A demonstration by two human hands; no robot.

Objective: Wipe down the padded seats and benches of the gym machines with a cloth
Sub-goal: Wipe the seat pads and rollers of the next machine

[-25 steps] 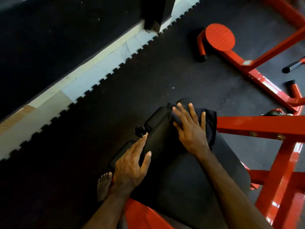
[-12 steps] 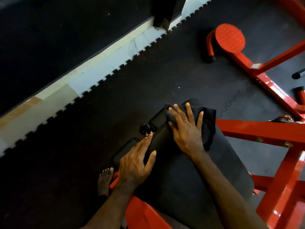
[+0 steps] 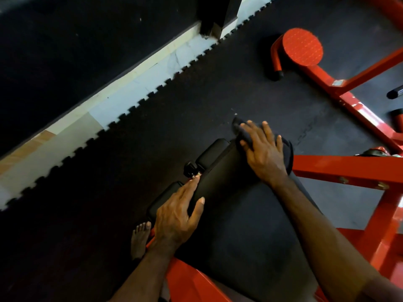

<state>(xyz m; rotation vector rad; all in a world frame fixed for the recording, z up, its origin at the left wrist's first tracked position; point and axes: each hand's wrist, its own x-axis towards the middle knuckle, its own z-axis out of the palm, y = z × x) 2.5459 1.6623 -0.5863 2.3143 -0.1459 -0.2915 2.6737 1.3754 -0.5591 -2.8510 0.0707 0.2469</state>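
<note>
A person leans over a black padded bench (image 3: pixel 250 225) on a red steel gym machine frame (image 3: pixel 349 168), both hands on the upholstery. The right hand (image 3: pixel 265 152), fingers spread and straight, presses a dark cloth (image 3: pixel 286 153) flat against the far rounded end of the pad. The left hand (image 3: pixel 176 216) rests open along the pad's left edge, fingertips close to a black adjustment knob (image 3: pixel 190 167). Two black roller pads (image 3: pixel 210 151) sit just beside that edge. A bare foot (image 3: pixel 139 238) stands on the black rubber floor mat (image 3: pixel 152 131), whose interlocking toothed border meets a pale tiled strip (image 3: pixel 122 94). A round red footplate (image 3: pixel 302 46) sits further off.
</note>
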